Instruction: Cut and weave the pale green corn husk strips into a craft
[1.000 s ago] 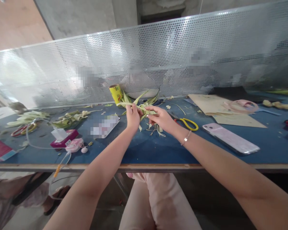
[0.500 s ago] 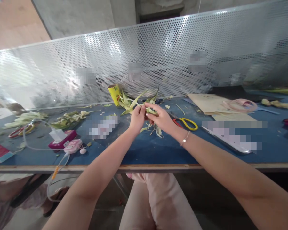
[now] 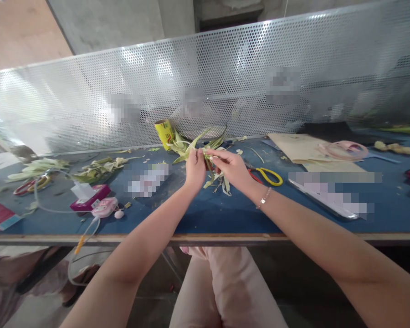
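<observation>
My left hand and my right hand meet over the middle of the blue table. Both are closed on pale green corn husk, with the fingertips of my right hand pinching it beside my left thumb. Exactly how the husk runs between the fingers is partly hidden. Longer green husk leaves spread out just behind my left hand. Below the hands lie thin husk scraps. Scissors with a yellow and a red handle rest right of my right hand. A yellow tube-shaped container stands tilted behind.
A perforated metal screen closes off the table's back. On the left are husk piles, red-handled scissors, a magenta box and a pink charger with cable. Brown paper and a pink tape roll lie right.
My right hand's fingers have shifted slightly and straightened along the husk. My left hand has turned a little, its fingers more upright. Both stay closed on the husk.
</observation>
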`<state>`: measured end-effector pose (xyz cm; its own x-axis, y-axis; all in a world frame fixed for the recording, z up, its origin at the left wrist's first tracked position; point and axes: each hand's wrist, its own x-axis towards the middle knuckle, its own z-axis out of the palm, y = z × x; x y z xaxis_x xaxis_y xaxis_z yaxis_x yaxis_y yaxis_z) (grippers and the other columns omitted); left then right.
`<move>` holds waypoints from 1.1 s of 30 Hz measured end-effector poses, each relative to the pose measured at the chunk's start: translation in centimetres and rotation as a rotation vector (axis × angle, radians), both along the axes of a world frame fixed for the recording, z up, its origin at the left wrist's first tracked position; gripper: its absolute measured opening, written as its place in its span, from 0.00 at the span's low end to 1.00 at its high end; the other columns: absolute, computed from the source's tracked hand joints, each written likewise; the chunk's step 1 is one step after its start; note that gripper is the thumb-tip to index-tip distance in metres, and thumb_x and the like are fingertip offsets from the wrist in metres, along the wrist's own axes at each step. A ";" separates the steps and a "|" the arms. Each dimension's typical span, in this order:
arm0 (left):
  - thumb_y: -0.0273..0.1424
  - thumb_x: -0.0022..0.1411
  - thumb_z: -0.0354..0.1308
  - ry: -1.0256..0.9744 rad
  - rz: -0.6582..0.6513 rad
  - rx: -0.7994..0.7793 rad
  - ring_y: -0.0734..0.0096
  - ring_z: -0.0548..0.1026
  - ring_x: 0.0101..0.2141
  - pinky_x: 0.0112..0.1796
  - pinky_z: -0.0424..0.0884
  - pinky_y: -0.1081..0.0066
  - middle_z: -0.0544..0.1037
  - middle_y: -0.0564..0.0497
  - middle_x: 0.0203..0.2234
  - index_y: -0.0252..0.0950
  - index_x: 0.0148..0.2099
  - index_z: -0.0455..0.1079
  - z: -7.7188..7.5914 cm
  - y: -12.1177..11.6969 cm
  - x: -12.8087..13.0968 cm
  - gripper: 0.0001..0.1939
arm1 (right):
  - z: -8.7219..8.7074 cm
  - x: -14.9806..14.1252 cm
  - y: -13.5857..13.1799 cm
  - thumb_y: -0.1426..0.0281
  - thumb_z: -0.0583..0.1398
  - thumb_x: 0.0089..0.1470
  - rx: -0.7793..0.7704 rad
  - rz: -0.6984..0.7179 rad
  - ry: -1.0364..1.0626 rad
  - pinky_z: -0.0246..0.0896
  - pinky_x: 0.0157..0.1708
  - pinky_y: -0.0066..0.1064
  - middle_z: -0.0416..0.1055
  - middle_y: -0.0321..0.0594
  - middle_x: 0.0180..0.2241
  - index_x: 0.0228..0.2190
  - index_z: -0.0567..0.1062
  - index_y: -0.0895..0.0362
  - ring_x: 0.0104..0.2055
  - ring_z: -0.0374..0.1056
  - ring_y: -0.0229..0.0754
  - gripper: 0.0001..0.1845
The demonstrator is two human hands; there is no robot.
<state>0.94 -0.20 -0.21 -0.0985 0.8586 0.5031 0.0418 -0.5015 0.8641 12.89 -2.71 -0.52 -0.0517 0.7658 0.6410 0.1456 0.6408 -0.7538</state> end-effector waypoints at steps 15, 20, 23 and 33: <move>0.36 0.63 0.55 -0.116 -0.067 -0.063 0.79 0.60 0.18 0.21 0.56 0.76 0.58 0.58 0.16 0.38 0.29 0.60 0.0 0.6 -0.3 0.11 | -0.1 0.4 0.5 0.76 0.57 0.47 -0.096 0.117 0.072 0.56 0.19 0.27 0.75 0.38 0.45 0.48 0.77 0.48 0.27 0.62 0.35 0.26; 0.36 0.63 0.55 -0.115 -0.055 -0.081 0.79 0.59 0.17 0.20 0.54 0.76 0.56 0.59 0.14 0.38 0.29 0.60 0.3 0.5 -0.5 0.12 | 0.2 0.4 0.3 0.76 0.57 0.46 -0.188 0.204 0.143 0.45 0.14 0.26 0.72 0.39 0.49 0.50 0.74 0.49 0.19 0.46 0.28 0.27; 0.36 0.62 0.56 -0.095 -0.063 -0.066 0.79 0.60 0.17 0.20 0.55 0.76 0.57 0.59 0.14 0.38 0.29 0.60 0.5 0.5 -0.6 0.12 | 0.4 0.4 0.2 0.76 0.57 0.45 -0.208 0.242 0.185 0.43 0.15 0.25 0.71 0.39 0.51 0.50 0.73 0.49 0.20 0.46 0.28 0.28; 0.33 0.61 0.58 0.069 -0.075 0.032 0.81 0.58 0.14 0.19 0.53 0.75 0.59 0.60 0.12 0.38 0.27 0.59 1.4 -0.9 -0.6 0.13 | 1.3 1.2 0.1 0.78 0.58 0.42 -0.249 0.312 0.253 0.43 0.15 0.24 0.67 0.39 0.55 0.51 0.71 0.49 0.20 0.45 0.27 0.32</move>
<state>0.32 -1.14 1.20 0.0014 0.8454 0.5341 0.0615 -0.5331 0.8438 14.13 -2.64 0.74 -0.1697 0.8707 0.4617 -0.2332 0.4197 -0.8772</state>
